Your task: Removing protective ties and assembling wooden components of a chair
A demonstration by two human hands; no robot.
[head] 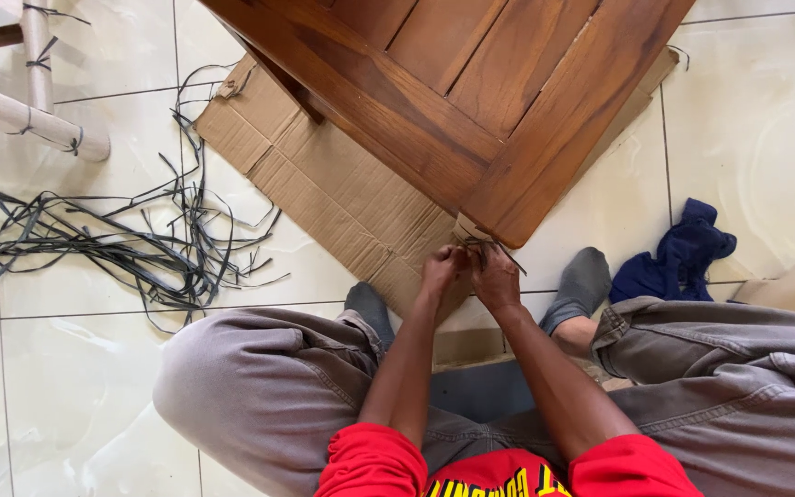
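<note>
— What lies at the left?

— Paper-wrapped poles (25,115) tied with dark straps, then a loose heap of straps (112,244) on the tiled floor.

— And the cardboard (324,189)?

— Flat, brown, under the wooden frame (471,101), whose corner points at the person.

— The hands?

— Left hand (441,270) and right hand (495,276) touch just below that corner, both pinched on a thin dark strap (489,247) slanting down to the right.

— Further right?

— A crumpled blue cloth (683,253).
</note>
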